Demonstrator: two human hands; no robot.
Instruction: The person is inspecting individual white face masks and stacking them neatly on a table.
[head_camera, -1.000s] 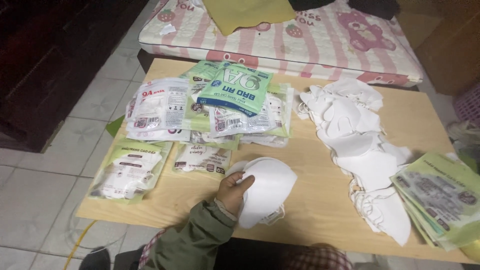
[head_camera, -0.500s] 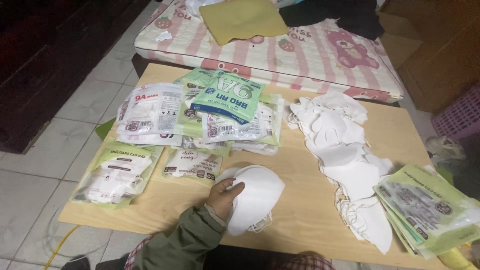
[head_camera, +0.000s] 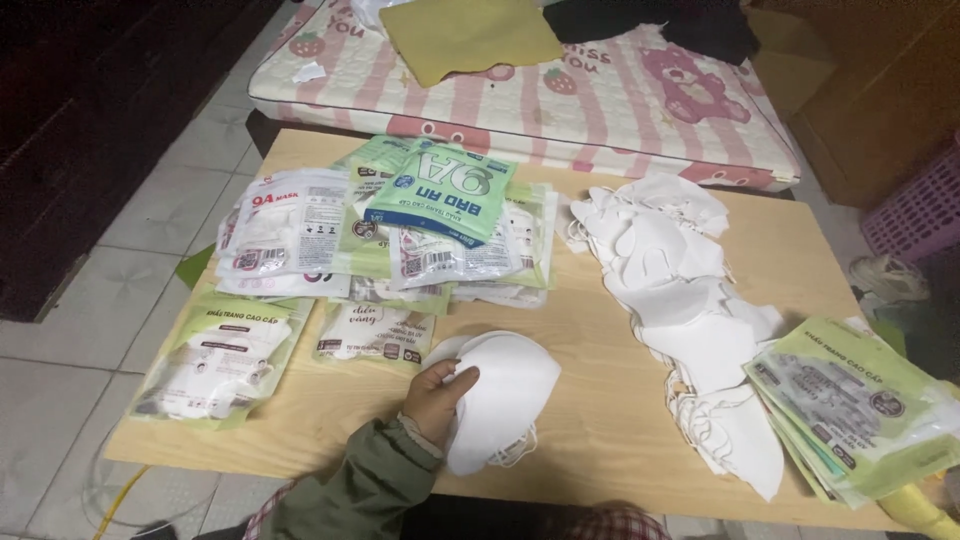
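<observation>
My left hand (head_camera: 437, 397), in an olive sleeve, grips the left edge of a stack of white face masks (head_camera: 505, 395) near the front edge of the low wooden table (head_camera: 600, 400). Sealed mask packets (head_camera: 385, 228) in green, white and blue lie heaped just beyond the hand. A long pile of loose white masks (head_camera: 680, 300) runs down the table's right half. A stack of flat green packets (head_camera: 855, 410) sits at the right end. My right hand is out of sight.
A single green packet (head_camera: 220, 355) lies at the table's left front corner. Behind the table is a pink striped mattress (head_camera: 560, 90) with a yellow cloth (head_camera: 470, 35) on it. A purple basket (head_camera: 920, 205) stands at far right. Tiled floor (head_camera: 120, 270) lies to the left.
The view has tilted slightly, so everything sits lower in frame. My left hand stays on the white mask stack in about the same spot.
</observation>
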